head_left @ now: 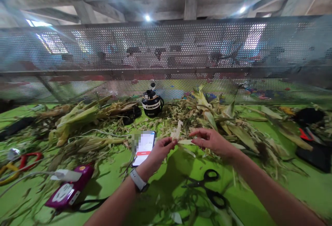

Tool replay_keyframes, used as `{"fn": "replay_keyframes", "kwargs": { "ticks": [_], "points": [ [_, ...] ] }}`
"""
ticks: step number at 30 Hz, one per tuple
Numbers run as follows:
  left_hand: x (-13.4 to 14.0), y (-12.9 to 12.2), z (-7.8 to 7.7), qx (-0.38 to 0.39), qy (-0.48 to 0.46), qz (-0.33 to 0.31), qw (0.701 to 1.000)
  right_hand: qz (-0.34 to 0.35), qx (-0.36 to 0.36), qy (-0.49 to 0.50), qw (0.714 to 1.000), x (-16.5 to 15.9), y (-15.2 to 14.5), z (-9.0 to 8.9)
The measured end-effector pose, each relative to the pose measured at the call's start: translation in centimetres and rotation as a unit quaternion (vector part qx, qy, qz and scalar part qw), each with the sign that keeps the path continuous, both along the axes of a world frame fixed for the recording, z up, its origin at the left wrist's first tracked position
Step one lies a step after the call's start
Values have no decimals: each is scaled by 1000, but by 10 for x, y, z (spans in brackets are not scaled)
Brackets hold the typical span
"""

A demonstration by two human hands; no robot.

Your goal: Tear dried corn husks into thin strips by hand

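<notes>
From where I stand, the left hand (164, 148) is pinched on a pale piece of corn husk (177, 129) above the middle of the green counter (298, 189). A narrow strip (185, 142) runs rightward from that pinch to the fingertips of the right hand (209, 141); its thumb and forefinger look slightly apart, and I cannot tell whether they grip it. A watch (138, 179) sits on the left wrist.

Clutter crowds the work. A lit phone (144, 148) lies just left of the left hand, and black scissors (200, 183) lie on the near side, between the forearms. Near left, a purple power bank (70, 189) has a white plug (66, 175) in it and a black strap (90, 203) beside it; farther left is a red looped handle (22, 162). On the far side a dark bottle marked ENERGY (151, 107) stands upright between a left heap of husks (80, 118) and a right heap (243, 134), with shreds all about. Far right lies a flat black object (317, 156). Behind everything, a perforated metal screen (168, 75) stands across the far edge, blurring the people (158, 57) beyond it.
</notes>
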State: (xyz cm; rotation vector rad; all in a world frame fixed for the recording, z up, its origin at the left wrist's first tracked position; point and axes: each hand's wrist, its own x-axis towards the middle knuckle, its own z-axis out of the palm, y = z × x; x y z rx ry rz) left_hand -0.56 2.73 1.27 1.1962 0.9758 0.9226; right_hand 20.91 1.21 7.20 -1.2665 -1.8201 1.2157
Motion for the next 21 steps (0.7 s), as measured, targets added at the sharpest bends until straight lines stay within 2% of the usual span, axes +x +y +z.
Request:
{"fn": "replay_keyframes", "kwargs": {
  "ticks": [4,6,9,11,14,21],
  "points": [
    [1,-3,-2,-24,-23,-35,999,56,-77,118,988,-5,-6,0],
    [2,-5,-2,-26,-39,-48,998,36,-47,133,989,-10,-7,-5],
    [5,-8,1,-36,-58,-34,997,-22,25,144,989,-16,-6,-12],
    [7,-10,3,-38,-64,-23,997,-29,7,138,990,-19,-5,-15],
    [9,-12,6,-26,-65,-24,997,0,-46,88,995,-22,-6,-19],
    [12,-12,7,-9,-46,-17,999,-15,-24,3,1000,-25,-7,-25]
  ]
}}
